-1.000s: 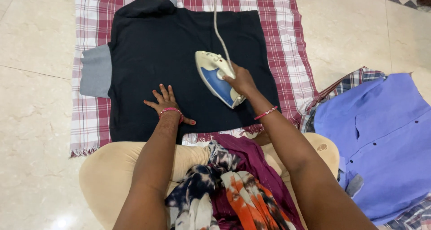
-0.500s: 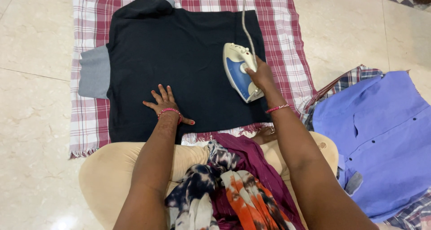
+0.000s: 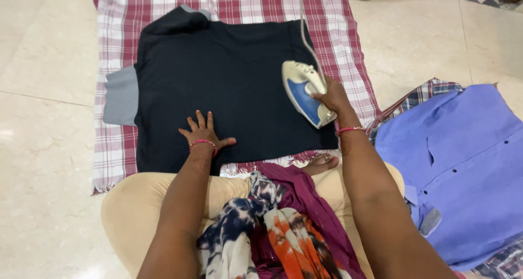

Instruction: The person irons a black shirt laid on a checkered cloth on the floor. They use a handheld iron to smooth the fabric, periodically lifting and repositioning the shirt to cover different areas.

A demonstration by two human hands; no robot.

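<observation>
- The left hand lay flat and open, fingers spread, palm pressed on the near edge of the dark shirt; it held nothing.
- The dark shirt was spread on a red-and-white checked cloth on the pale tiled floor, with a grey sleeve sticking out on its left side.
- The right hand was closed around the handle of the cream-and-blue iron, which stood on the right edge of the shirt, its cord running up and away.
- Compared with half a second before, the iron had slid a little nearer the person along that right edge, while the left hand had stayed in the same spot on the shirt.
- A blue buttoned shirt lay on the floor to the right, over a checked garment.
- No containers were in view.
</observation>
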